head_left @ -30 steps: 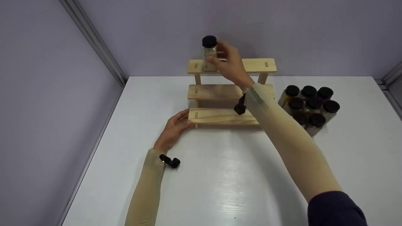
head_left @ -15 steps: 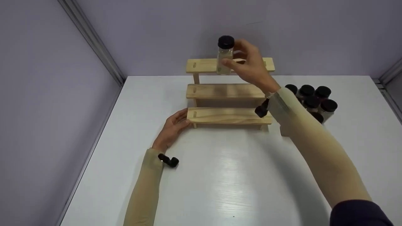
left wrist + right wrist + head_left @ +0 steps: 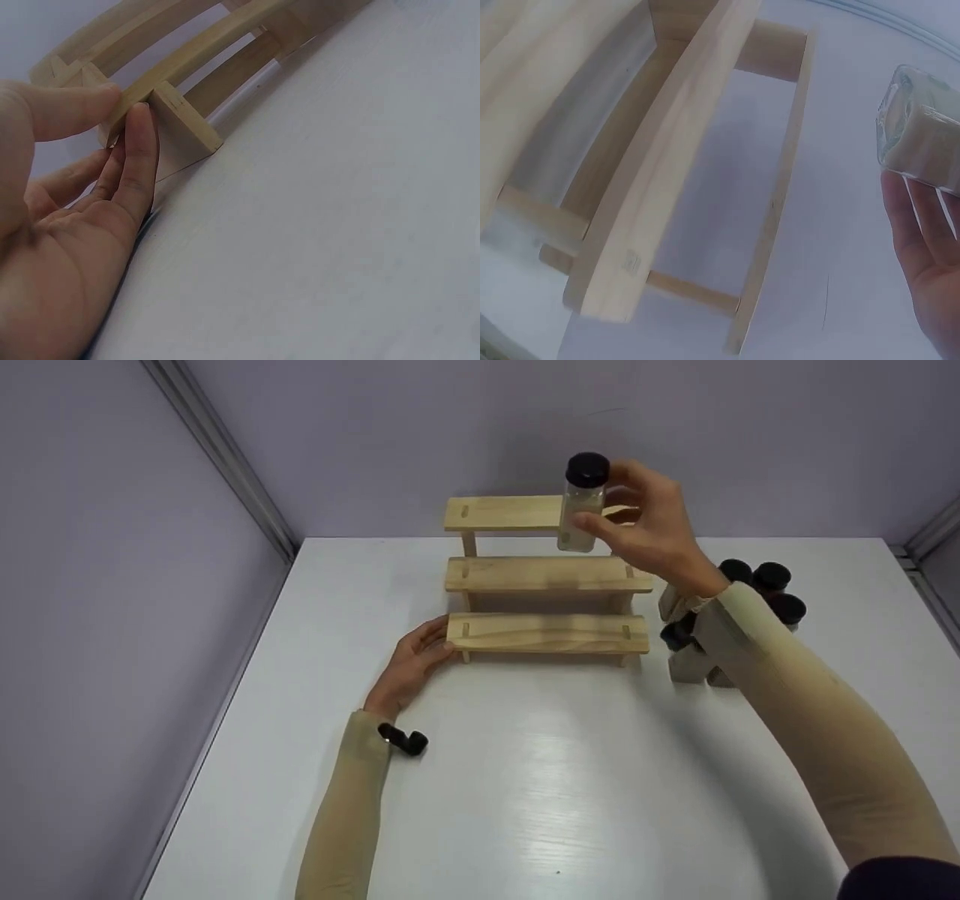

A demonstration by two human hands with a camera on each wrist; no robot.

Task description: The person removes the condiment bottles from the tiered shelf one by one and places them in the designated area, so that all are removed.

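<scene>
My right hand [image 3: 656, 525] grips a square glass spice jar [image 3: 579, 510] with a black lid and pale contents, upright between thumb and fingers. In the head view the jar overlaps the top tier of a three-tier wooden display rack [image 3: 547, 575]; the right wrist view shows its glass base [image 3: 922, 135] out beyond the rack's tiers. At the rack's lower left corner my left hand [image 3: 409, 664] pinches the end of the bottom tier, the thumb [image 3: 82, 105] on top and fingers underneath, as the left wrist view shows.
Several more black-lidded jars [image 3: 771, 577] stand clustered on the white table [image 3: 480, 780] right of the rack, partly hidden behind my right forearm. A pale wall [image 3: 375, 450] rises close behind the rack, and another panel [image 3: 112, 622] borders the table on the left.
My right hand has carried the jar rightward from the left part of the top tier, and a little toward me. My left hand has stayed at the rack's corner.
</scene>
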